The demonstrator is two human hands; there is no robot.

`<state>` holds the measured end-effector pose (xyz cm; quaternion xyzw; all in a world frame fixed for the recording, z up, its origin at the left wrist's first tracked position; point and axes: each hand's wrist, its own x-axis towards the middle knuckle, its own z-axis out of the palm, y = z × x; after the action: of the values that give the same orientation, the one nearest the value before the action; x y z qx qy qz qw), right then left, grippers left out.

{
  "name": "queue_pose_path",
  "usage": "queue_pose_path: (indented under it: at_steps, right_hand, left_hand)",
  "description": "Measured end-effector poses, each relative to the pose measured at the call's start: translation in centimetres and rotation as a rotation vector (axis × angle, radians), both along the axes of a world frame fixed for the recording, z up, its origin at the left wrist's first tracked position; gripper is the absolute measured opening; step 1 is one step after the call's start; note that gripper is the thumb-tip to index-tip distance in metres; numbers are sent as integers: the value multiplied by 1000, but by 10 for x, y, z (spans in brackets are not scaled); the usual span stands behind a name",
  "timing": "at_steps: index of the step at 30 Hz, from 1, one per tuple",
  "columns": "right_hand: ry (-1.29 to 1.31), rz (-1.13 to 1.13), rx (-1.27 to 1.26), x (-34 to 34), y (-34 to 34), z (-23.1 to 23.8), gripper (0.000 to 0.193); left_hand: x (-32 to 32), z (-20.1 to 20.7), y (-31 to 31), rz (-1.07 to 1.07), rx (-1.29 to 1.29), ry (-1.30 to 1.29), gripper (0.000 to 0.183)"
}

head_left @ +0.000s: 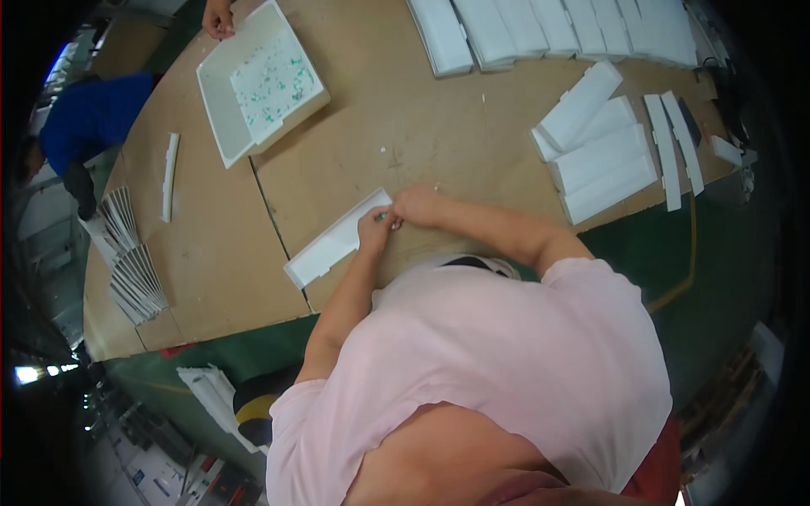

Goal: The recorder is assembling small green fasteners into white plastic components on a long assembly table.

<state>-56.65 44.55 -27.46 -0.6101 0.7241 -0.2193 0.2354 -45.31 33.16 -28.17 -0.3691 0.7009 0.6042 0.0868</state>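
A long, shallow white plastic panel [331, 242] with raised edges lies at a slant on the table in front of me. My left hand [375, 229] is closed at the panel's right end, its fingers bent over the edge. Between the fingertips shows a tiny green piece [383, 217]. Right beside it, my right hand [418, 206] is also closed, fingers bent down at the same end of the panel. Whatever those fingers pinch is hidden beneath them. Both hands nearly touch each other.
A white bin [308, 105] holds many small green and white pieces; another person's hand [218, 18] rests by its rim. White panels [603, 169] are piled at right, with rows [540, 29] behind. Fanned strips [135, 282] lie left, near a person in blue [101, 118].
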Motion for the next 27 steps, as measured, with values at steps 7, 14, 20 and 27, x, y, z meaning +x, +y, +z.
queue_pose_path:
  at_steps: [7,14,20,27]
  right_hand:
    - [-574,-85,104,-38,26,-23,22]
    - [-69,-419,275,13,-36,11,30]
    - [-261,-353,307,40,-41,1,20]
    - [-298,-269,121,75,-157,-41,21]
  left_hand:
    - [8,-20,2,141,274,201,10]
    - [42,-13,-10,99,209,197,9]
    - [105,2,-9,251,556,265,13]
    - [132,1,-3,456,640,243,4]
